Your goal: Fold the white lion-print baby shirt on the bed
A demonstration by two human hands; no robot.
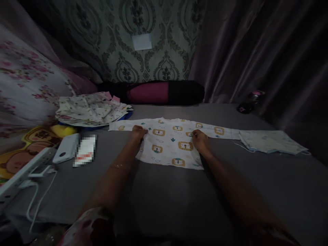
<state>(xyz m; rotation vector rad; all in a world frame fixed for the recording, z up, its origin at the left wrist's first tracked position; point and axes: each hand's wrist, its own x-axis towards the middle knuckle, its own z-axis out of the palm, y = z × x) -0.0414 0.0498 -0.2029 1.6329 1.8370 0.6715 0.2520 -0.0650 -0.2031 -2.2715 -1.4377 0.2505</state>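
A small white long-sleeved shirt with yellow and green prints lies spread flat on the grey-covered surface, both sleeves stretched out sideways. My left hand pinches the shirt near its left underarm. On the opposite side, my right hand has its fingers closed on the cloth near the right underarm. The right sleeve's end meets a folded pale cloth item with thin strings, and I cannot tell whether it overlaps it.
At the back left sits a pile of printed clothes. A pink and black roll-shaped bag lies against the wall. To the left are a power strip, a white power bank and a blurred packet. A dark bottle lies back right.
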